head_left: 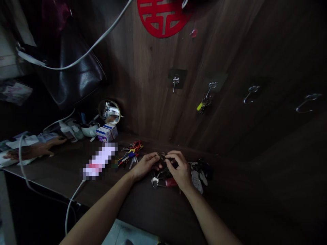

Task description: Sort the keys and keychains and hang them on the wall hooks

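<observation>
My left hand and my right hand meet just above the dark wooden surface, fingers closed in a pinch. Between their fingertips is a thin metal key ring, partly hidden by the fingers. Below and between the hands lie a silver key and a red tag; whether they hang from that ring I cannot tell. Beside my right wrist are grey key fobs with other dark items. Left of my left hand lies a bunch of keys with red, yellow and blue parts.
Several metal hooks line the wooden wall, one carrying keys with a yellow tag. At left are a blurred-out phone-like screen on a white cable, small boxes, a round mirror and a black bag.
</observation>
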`<state>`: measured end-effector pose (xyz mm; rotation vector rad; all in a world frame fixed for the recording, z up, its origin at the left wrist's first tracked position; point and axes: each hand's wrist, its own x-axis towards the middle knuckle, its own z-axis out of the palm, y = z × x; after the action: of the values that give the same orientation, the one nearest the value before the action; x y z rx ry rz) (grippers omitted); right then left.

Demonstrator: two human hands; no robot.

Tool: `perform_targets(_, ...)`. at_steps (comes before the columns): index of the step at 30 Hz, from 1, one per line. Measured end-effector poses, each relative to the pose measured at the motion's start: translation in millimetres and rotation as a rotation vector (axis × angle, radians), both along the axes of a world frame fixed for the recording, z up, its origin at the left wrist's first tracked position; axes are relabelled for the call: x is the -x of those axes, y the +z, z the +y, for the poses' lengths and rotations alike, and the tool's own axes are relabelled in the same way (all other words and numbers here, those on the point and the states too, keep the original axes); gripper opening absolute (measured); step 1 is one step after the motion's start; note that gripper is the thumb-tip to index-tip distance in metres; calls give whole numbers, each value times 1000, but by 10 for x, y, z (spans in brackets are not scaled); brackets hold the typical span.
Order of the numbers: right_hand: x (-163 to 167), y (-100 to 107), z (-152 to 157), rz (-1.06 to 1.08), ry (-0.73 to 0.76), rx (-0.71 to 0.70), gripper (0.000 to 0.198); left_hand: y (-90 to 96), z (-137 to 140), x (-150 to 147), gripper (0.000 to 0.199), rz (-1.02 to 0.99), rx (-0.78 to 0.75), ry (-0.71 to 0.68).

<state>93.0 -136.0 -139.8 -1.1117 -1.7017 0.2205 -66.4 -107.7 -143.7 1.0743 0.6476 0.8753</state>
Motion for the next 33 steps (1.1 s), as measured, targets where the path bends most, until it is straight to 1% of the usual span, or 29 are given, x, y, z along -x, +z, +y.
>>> perform_targets(4, 3, 13, -6, 4, 14, 15, 11, 6, -3, 4, 34, -47, 5, -2)
perform_targets(10, 27, 60, -44, -20, 31, 35, 11, 0, -9, 9, 32, -57, -12, -31)
perform_targets(19, 27, 48, -45, -40, 34, 9, 9, 31, -18, 17, 34, 31, -137, -4)
perform_targets(25, 30, 50, -41, -27, 64, -14, 7, 42, -27, 14, 35, 84, -203, 20)
perform_targets(28, 23, 41, -24, 18, 69, 31, 5, 31, -22, 6, 35, 112, -194, 52)
perform_targets(33, 13, 32, 3, 127, 126, 198, 7, 38, -17, -4, 34, 152, -212, 84)
